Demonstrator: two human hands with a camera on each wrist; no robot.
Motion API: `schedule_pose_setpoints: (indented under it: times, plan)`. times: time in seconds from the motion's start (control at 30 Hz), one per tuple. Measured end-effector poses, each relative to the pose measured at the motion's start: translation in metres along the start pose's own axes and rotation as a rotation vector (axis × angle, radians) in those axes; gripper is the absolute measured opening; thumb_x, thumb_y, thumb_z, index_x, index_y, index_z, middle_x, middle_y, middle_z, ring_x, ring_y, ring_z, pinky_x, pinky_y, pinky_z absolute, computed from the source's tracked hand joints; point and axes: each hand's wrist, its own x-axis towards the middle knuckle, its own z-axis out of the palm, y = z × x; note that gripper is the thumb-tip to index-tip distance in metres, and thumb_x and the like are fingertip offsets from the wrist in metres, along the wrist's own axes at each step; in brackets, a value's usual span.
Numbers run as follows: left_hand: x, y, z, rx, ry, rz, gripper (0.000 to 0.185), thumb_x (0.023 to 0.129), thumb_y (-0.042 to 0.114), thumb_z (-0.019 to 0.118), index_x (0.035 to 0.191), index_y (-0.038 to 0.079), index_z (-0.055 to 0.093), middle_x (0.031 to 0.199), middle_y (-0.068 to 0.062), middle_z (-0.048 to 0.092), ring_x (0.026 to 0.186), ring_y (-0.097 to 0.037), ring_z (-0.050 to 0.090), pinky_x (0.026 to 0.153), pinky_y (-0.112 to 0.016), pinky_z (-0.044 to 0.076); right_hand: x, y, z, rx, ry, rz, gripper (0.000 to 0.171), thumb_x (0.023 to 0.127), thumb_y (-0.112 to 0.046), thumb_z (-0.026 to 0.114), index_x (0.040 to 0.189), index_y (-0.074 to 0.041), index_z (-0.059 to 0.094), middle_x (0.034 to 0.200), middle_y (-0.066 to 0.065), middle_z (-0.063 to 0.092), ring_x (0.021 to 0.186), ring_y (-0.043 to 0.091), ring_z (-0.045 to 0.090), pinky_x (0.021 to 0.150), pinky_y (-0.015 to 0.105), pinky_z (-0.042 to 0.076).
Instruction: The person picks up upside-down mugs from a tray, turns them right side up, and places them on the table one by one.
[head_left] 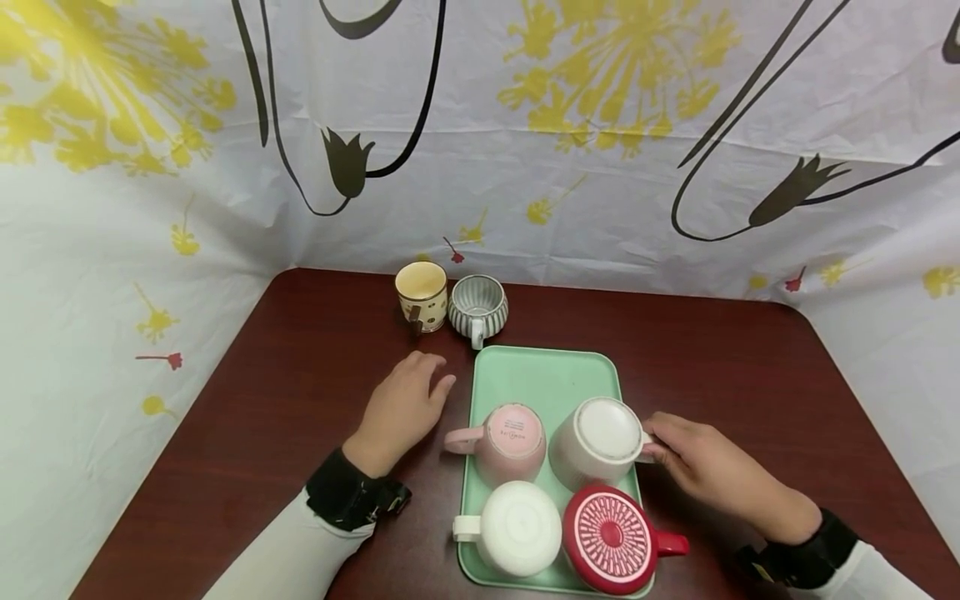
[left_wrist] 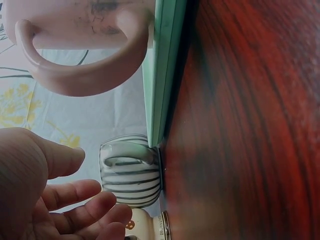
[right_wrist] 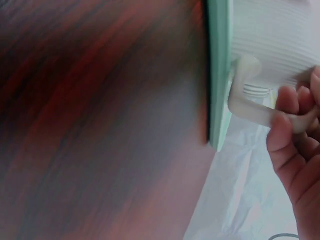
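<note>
Red mug [head_left: 611, 539]: upside down at the near right corner of the green tray [head_left: 543, 375], handle pointing right; nearest item to the head camera.
White mug [head_left: 510, 527]: upside down at the near left corner of the tray, handle pointing left.
Pink mug [head_left: 512, 442]: upside down on the tray's left side, handle over the left rim.
Cream mug [head_left: 596, 439]: upside down on the tray's right side, just beside the pink mug.
My right hand [head_left: 705, 471]: fingers [right_wrist: 282, 127] curled around the cream mug's handle [right_wrist: 260, 112] at the tray's right rim.
My left hand [head_left: 401, 408]: fingers relaxed and apart, holding nothing, resting on the table [head_left: 750, 367] left of the tray.
Striped mug [head_left: 478, 308]: upright beyond the tray's far edge.
Yellow cup [head_left: 422, 294]: upright, touching the striped mug's left side.
</note>
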Motion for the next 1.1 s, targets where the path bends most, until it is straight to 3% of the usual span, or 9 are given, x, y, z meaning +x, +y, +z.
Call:
schedule_pose_setpoints:
  times: [0.4,0.7,0.87,0.97,1.1]
  plan:
    - [-0.001,0.001,-0.002,-0.006,-0.001,-0.009,0.037,0.104,0.032,0.064,0.132,0.008,0.065,0.127,-0.012,0.066,0.118,-0.029,0.066,0.097,-0.049,0.057,-0.002,0.009,-0.004,0.058,0.072,0.144,0.037,0.087,0.005,0.076,0.105,-0.025,0.064,0.089,-0.016,0.057,0.079,-0.004,0.053,0.068,0.012,0.042]
    - [-0.001,0.002,-0.001,-0.007,0.003,-0.004,0.037,0.104,0.032,0.064,0.132,0.007,0.066,0.127,-0.013,0.066,0.118,-0.03,0.066,0.097,-0.05,0.057,-0.001,0.01,-0.012,0.257,0.126,0.33,0.019,0.102,0.004,0.058,0.099,-0.015,0.061,0.081,-0.006,0.057,0.069,0.01,0.054,0.057,0.022,0.044]
    - [-0.001,0.002,0.0,-0.008,0.005,-0.008,0.037,0.104,0.032,0.064,0.132,0.007,0.066,0.129,-0.013,0.066,0.119,-0.03,0.066,0.097,-0.05,0.057,0.002,0.014,-0.007,0.525,0.174,0.371,0.018,0.108,0.004,0.045,0.096,-0.003,0.057,0.079,0.001,0.055,0.068,0.017,0.051,0.056,0.032,0.043]
    - [-0.001,0.001,0.001,-0.005,0.004,-0.01,0.037,0.104,0.032,0.064,0.132,0.008,0.066,0.129,-0.012,0.066,0.119,-0.029,0.066,0.097,-0.05,0.057,0.004,0.016,-0.002,0.807,0.191,0.38,0.022,0.112,-0.003,0.036,0.097,0.002,0.052,0.082,0.003,0.051,0.07,0.02,0.047,0.057,0.038,0.037]
    - [-0.001,0.001,0.002,-0.003,-0.002,-0.013,0.037,0.104,0.032,0.064,0.132,0.008,0.066,0.128,-0.012,0.066,0.119,-0.029,0.066,0.098,-0.049,0.056,0.01,0.016,0.004,1.199,0.205,0.391,0.028,0.114,-0.011,0.03,0.099,-0.003,0.051,0.086,0.001,0.048,0.075,0.017,0.044,0.063,0.038,0.027]
